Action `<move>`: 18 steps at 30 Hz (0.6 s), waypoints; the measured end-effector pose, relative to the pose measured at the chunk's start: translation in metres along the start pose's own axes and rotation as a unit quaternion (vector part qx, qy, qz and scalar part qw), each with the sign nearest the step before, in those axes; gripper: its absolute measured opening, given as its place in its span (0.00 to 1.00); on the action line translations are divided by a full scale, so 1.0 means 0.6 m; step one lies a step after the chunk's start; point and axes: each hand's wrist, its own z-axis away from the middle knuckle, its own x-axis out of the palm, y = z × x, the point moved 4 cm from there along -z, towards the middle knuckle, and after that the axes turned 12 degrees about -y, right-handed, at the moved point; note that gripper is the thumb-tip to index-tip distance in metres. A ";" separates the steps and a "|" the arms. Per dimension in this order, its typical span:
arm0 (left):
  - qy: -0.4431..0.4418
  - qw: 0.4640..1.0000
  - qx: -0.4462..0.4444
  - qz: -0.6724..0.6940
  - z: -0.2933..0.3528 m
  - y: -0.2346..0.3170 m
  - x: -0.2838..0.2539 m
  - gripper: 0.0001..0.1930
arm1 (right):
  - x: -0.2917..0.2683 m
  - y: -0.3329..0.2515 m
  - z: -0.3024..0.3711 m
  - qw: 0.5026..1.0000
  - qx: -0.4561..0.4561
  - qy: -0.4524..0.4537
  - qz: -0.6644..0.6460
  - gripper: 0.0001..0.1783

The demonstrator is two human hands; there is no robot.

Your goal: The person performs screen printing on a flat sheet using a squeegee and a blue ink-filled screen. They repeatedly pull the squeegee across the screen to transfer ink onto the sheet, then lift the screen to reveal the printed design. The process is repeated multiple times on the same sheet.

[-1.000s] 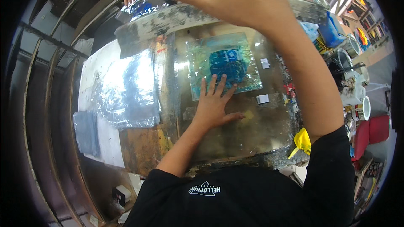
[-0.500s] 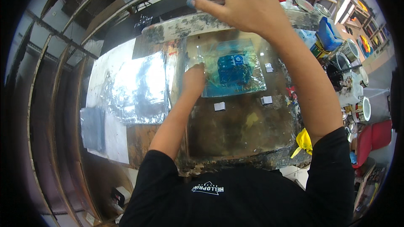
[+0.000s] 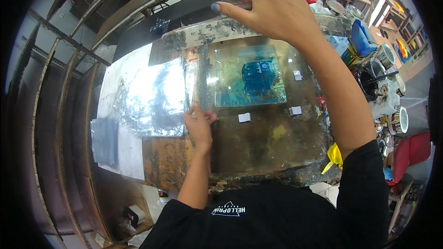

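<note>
Head view, largest first; worktable (image 3: 159, 152), stained wood, carries a brown board (image 3: 258, 145), which serves as landmark for all places below.

Shiny stack of clear plastic (image 3: 152, 97) lies left of the board; top surface wrinkled, strong glare over most of it, so single layers cannot be counted. Printed plastic sheet (image 3: 229, 80) lies flat on the board's far half; clear with a greenish cast, edges fairly straight, a dark blue patch (image 3: 262, 80) right of its middle with small pale marks at its top.

Right hand (image 3: 274, 9) is raised beyond the board's far edge; thumb and fingers close about a brown bar (image 3: 237, 2), only partly visible; thumb tip stained blue. Left hand (image 3: 199, 127) is at the board's left edge, beside the right side of the stack; thumb stands apart from the bunched fingers; whether film is between the fingertips, cannot tell.

Judgement on handling: thin film likely clings; best to separate one layer at the corner, pinch lightly, keep it level so it does not crease; right hand should hold steady, well above the board.

Smallest: white tabs (image 3: 244, 117) on the board, near and right of the printed sheet.
</note>
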 end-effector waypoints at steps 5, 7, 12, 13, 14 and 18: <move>-0.209 0.769 0.324 -0.510 0.040 0.029 0.155 0.44 | -0.012 -0.002 -0.008 0.999 -0.003 -0.010 -0.034 0.39; -0.244 0.702 0.357 -0.566 0.038 0.014 0.208 0.51 | -0.016 0.002 -0.014 0.999 0.001 -0.009 -0.051 0.41; -0.298 0.672 0.311 -0.603 0.052 -0.036 0.288 0.59 | -0.007 0.013 -0.017 1.000 -0.002 -0.004 -0.021 0.43; -0.276 0.681 0.325 -0.596 0.059 -0.038 0.294 0.59 | -0.001 0.014 -0.019 1.000 -0.003 -0.005 -0.017 0.44; -0.271 0.685 0.314 -0.599 0.064 -0.043 0.299 0.59 | -0.001 0.014 -0.020 1.000 -0.004 -0.005 -0.013 0.44; -0.227 0.675 0.333 -0.617 0.079 -0.042 0.303 0.58 | -0.014 0.016 -0.029 1.000 -0.006 0.006 -0.016 0.44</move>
